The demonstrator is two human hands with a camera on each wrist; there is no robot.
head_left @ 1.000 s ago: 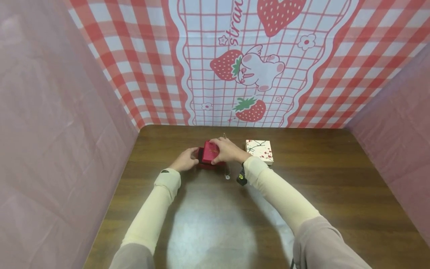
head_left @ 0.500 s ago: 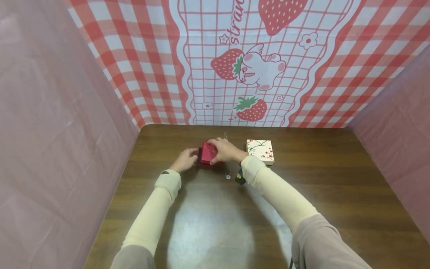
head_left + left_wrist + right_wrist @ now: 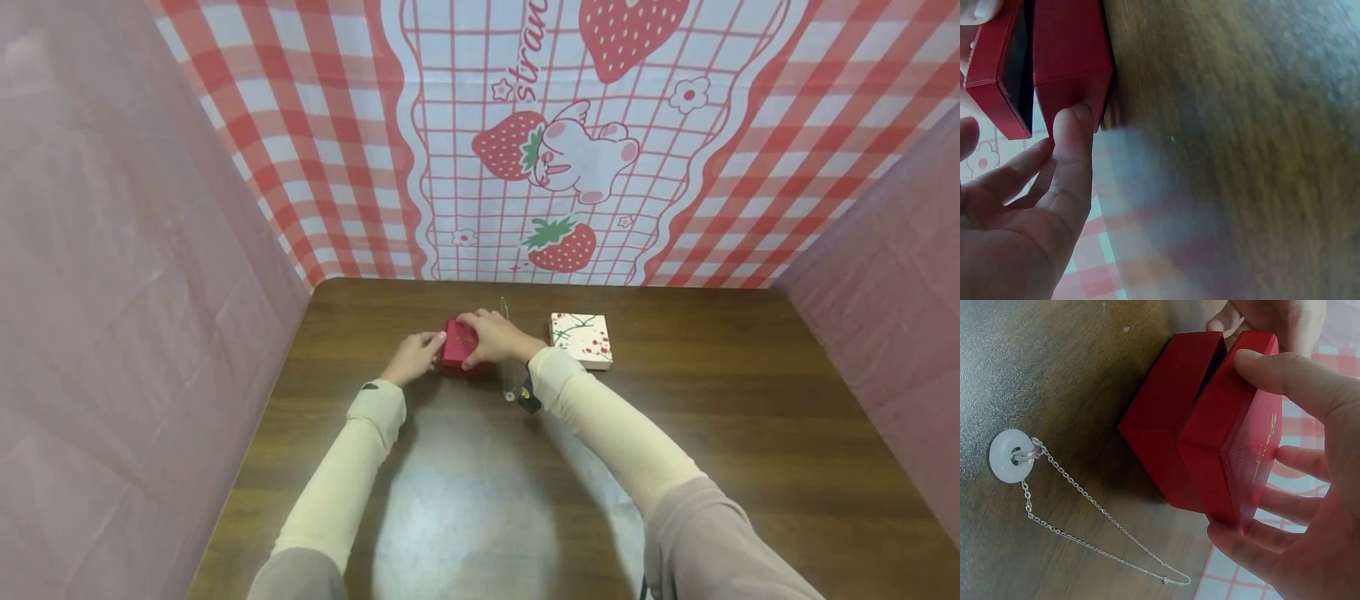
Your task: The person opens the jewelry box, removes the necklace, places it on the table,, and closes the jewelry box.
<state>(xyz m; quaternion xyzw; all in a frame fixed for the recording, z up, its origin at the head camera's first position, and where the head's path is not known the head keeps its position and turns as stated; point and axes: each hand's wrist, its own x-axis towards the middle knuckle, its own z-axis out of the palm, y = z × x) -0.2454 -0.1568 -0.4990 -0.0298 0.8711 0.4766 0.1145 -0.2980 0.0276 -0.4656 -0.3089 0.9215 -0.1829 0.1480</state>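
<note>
A small red jewelry box sits at the back of the table, its base (image 3: 1163,419) below and its lid (image 3: 1235,434) tilted on top. A dark gap shows between them in both wrist views. My right hand (image 3: 497,335) holds the lid, with the thumb on one edge and fingertips on the opposite one. My left hand (image 3: 411,358) is at the box's left end, its nearly straight fingers (image 3: 1071,134) touching the base. Beside the box lies a necklace with a silver chain (image 3: 1085,494) and a white ring-shaped pendant (image 3: 1009,456). The inside of the box is hidden.
A cream box (image 3: 581,340) with a red-flower print stands right of my right hand on the wooden table (image 3: 712,417). Behind the table hangs a red-and-white checked cloth (image 3: 337,150). Pinkish cloth walls (image 3: 135,292) flank both sides.
My right hand has moved slightly left with the lid, lowering it over the base. The dark interior visible earlier at the left is now covered in the head view. The necklace stays put.
</note>
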